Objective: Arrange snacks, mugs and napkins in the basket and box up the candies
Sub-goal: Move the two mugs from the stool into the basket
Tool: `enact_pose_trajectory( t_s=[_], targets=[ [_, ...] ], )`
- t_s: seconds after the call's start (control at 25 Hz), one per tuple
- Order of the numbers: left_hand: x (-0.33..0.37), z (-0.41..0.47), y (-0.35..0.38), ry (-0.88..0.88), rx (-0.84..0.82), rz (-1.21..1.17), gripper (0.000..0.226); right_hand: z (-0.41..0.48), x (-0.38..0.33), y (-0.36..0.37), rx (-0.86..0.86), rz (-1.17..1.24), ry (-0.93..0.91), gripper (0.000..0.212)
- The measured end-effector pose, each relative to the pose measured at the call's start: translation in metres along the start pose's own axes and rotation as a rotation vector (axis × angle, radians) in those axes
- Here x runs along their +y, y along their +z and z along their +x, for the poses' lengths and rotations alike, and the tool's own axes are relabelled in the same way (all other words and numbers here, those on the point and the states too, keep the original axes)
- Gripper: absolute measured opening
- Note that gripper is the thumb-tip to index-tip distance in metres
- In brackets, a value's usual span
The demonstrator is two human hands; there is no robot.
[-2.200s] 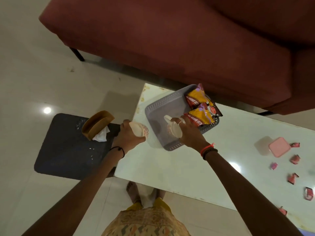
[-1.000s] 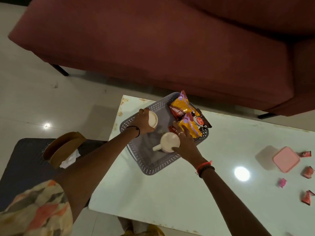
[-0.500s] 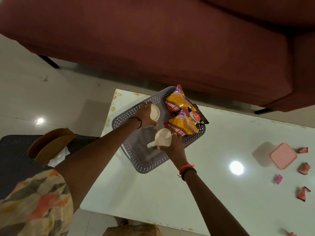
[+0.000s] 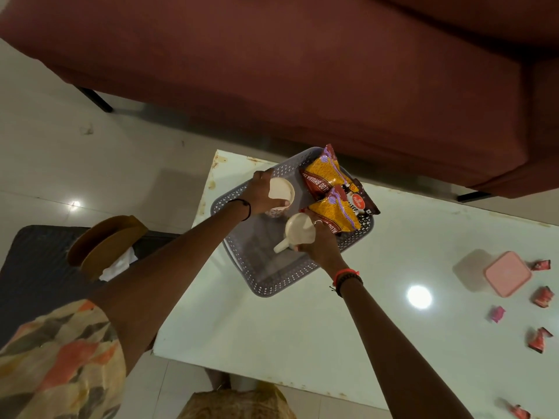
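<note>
A grey perforated basket point(image 4: 266, 285) stands on the white table point(image 4: 302, 328), with yellow-and-maroon snack packets point(image 4: 329, 192) leaning along its far right side. My left hand point(image 4: 260, 195) grips a cream mug point(image 4: 281, 192) inside the basket's far left part. My right hand point(image 4: 317, 246) holds a second cream mug point(image 4: 298, 232) beside the packets, its handle pointing toward the near left. A pink lidded box point(image 4: 506, 273) sits at the right with several wrapped candies point(image 4: 543, 296) scattered around it.
A maroon sofa point(image 4: 302, 71) fills the far side. Left of the table, a dark stool point(image 4: 36, 267) carries a brown napkin holder point(image 4: 102, 240) with white napkins point(image 4: 119, 264). Tiled floor lies at the far left.
Both hands carried the mugs from the basket's near-left edge into the basket. Since half a second ago they have stayed almost still, mugs low beside the packets.
</note>
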State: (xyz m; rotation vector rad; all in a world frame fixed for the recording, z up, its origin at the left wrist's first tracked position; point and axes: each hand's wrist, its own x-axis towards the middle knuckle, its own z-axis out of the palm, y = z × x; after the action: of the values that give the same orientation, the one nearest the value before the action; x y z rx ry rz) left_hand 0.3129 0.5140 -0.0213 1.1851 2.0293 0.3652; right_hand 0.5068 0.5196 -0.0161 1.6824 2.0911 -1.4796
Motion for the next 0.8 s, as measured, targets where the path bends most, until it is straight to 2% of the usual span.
enact_pose_trajectory(
  t_s=[0.12,0.2,0.32,0.44,0.52,0.6,0.68,0.8],
  targets=[
    [-0.007,-0.032,-0.023,0.040,0.127,-0.138,0.081,-0.010,-0.007,0.001,0.009,-0.072,0.003,0.092],
    [-0.020,-0.061,-0.040,0.093,0.193,-0.257,0.071,-0.017,-0.015,0.002,0.083,-0.240,0.045,0.089],
    [-0.045,-0.102,-0.064,0.182,0.327,-0.314,0.058,-0.026,-0.041,0.007,0.198,-0.325,0.073,0.082],
    [-0.084,-0.139,-0.088,0.126,0.578,-0.288,0.054,-0.031,-0.083,0.031,0.306,-0.380,-0.110,0.069],
    [-0.121,-0.161,-0.103,0.012,0.686,-0.224,0.062,-0.034,-0.114,0.059,0.287,-0.402,-0.311,0.065],
    [-0.164,-0.183,-0.115,-0.138,0.654,-0.196,0.074,-0.038,-0.144,0.099,0.161,-0.355,-0.461,0.065],
    [-0.206,-0.203,-0.118,-0.271,0.555,-0.206,0.084,-0.041,-0.167,0.142,0.002,-0.310,-0.533,0.062],
    [-0.252,-0.220,-0.115,-0.360,0.422,-0.138,0.097,-0.041,-0.192,0.196,-0.172,-0.398,-0.599,0.063]
  ],
)
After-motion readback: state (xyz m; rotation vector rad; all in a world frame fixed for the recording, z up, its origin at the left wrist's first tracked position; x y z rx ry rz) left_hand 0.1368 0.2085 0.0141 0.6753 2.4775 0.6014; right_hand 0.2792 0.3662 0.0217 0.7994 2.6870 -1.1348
